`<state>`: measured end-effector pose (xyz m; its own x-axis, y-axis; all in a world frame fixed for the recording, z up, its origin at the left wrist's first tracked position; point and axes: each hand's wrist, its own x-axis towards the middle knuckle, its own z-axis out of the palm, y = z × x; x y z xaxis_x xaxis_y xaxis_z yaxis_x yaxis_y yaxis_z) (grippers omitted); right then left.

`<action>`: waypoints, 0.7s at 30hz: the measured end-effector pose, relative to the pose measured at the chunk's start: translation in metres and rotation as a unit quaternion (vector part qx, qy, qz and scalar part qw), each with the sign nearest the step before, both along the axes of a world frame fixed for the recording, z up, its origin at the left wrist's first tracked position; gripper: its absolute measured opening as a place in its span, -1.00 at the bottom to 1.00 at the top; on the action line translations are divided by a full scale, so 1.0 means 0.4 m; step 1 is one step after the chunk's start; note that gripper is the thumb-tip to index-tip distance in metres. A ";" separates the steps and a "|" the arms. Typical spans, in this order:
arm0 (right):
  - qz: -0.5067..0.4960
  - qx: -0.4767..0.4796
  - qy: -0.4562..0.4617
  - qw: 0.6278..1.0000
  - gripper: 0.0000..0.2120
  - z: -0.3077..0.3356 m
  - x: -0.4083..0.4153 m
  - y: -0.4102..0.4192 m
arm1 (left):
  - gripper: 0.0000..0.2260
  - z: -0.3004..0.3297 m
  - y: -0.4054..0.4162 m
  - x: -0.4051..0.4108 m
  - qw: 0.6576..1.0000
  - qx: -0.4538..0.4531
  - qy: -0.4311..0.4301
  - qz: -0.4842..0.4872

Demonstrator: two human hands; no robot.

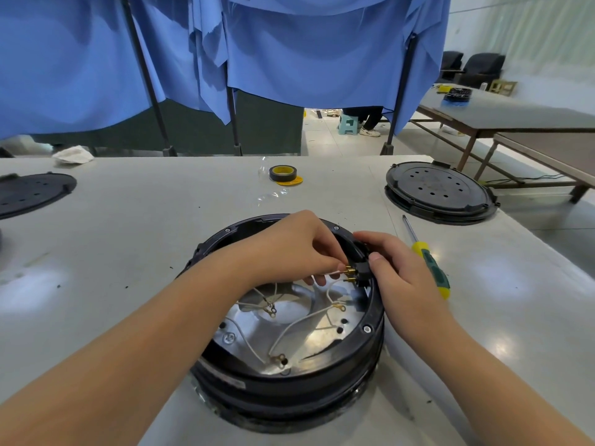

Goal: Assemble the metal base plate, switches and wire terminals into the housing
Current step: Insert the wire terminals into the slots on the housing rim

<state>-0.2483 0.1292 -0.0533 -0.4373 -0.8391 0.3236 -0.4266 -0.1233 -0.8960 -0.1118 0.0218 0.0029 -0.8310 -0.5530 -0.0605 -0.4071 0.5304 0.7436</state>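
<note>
Behind both hands point(289, 249), half-hidden switch point(362, 268)

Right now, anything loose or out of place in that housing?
Yes: several white wires lie slack across the metal base plate in the housing, ring terminals unfastened. The screwdriver lies untouched on the table.

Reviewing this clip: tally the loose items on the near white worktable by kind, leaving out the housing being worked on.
Black round perforated covers: 2
Tape rolls: 1
Screwdrivers: 1
White cloths: 1
Total: 5
</note>
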 end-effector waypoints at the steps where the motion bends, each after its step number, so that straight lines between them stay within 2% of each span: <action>1: -0.001 0.002 0.001 1.000 -0.69 0.000 0.000 0.000 | -0.90 -0.001 -0.001 0.002 1.000 0.001 0.000 0.000; 21: -0.006 0.002 0.002 1.000 -0.68 0.003 0.004 -0.002 | -0.90 -0.007 -0.011 -0.004 1.000 0.020 0.000 -0.016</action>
